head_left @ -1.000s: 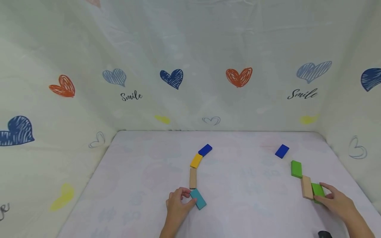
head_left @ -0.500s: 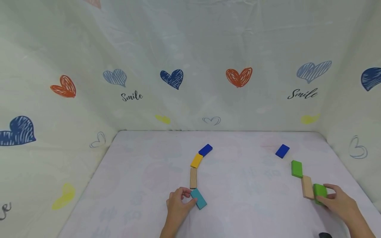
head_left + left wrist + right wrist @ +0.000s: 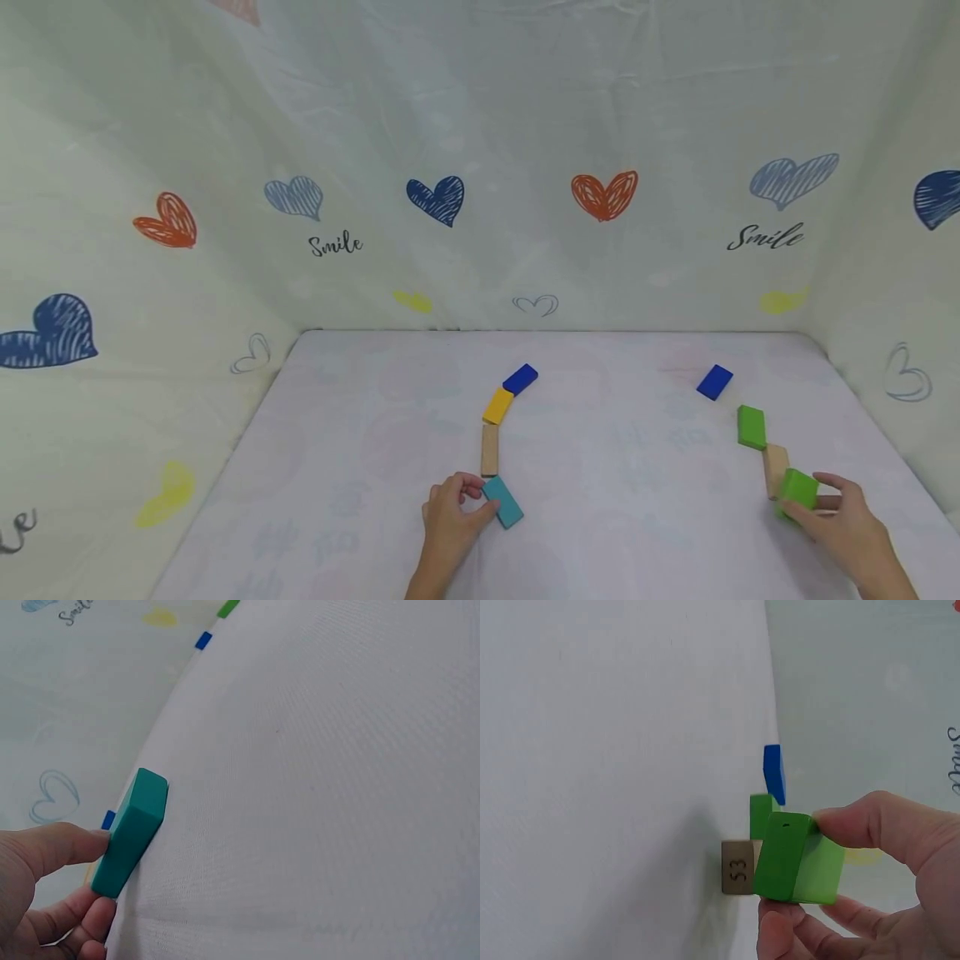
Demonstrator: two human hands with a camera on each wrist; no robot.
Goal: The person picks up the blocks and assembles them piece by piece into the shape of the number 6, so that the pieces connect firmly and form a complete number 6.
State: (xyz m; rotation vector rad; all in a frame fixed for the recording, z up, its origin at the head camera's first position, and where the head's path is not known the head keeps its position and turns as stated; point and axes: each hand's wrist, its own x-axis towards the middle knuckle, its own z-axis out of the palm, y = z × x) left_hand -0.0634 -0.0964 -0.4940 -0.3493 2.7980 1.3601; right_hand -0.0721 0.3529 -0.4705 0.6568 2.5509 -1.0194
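My left hand (image 3: 452,518) pinches a teal wooden block (image 3: 504,502) that lies flat at the near end of a curved row. Beyond it in that row come a plain wood block (image 3: 490,450), a yellow block (image 3: 498,406) and a blue block (image 3: 521,379). On the right, my right hand (image 3: 851,529) grips a green block (image 3: 784,859) between thumb and fingers, tilted and raised above the cloth. In the head view it covers the near end of a plain wood block (image 3: 776,462), which bears the number 53 in the right wrist view.
Past the right-hand wood block lie another green block (image 3: 752,427) and a blue block (image 3: 715,382). A white cloth covers the table (image 3: 615,467). Around it hangs a pale curtain (image 3: 517,100) printed with hearts and "Smile".
My right hand has lifted the near green block from beside the wood block and carried it left, tilting it. The left hand has stayed on the teal block.
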